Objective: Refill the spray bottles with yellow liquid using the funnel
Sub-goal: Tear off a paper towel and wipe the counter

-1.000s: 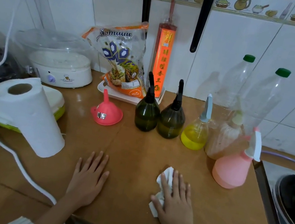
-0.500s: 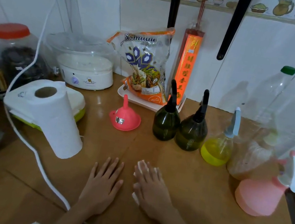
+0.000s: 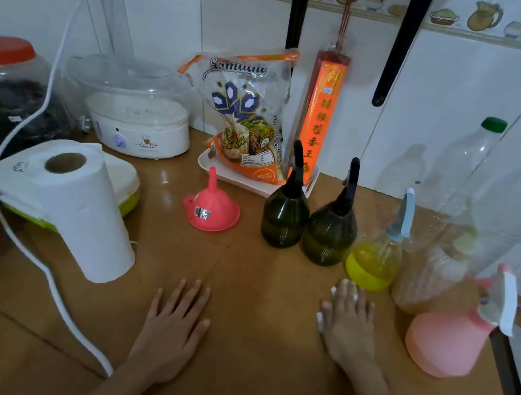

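Up beyond the flat, empty left hand [image 3: 172, 324] stands the pink funnel [image 3: 211, 207]; the right hand [image 3: 346, 324] presses a white tissue [image 3: 346, 287] just before the yellow spray bottle [image 3: 376, 252].

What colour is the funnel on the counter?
Pink-red, with a small silver label; the funnel stands wide end down. The head view shows it best.

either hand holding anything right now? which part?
Nothing is gripped. The left hand lies flat on the table. The right hand presses a white tissue under straight fingers.
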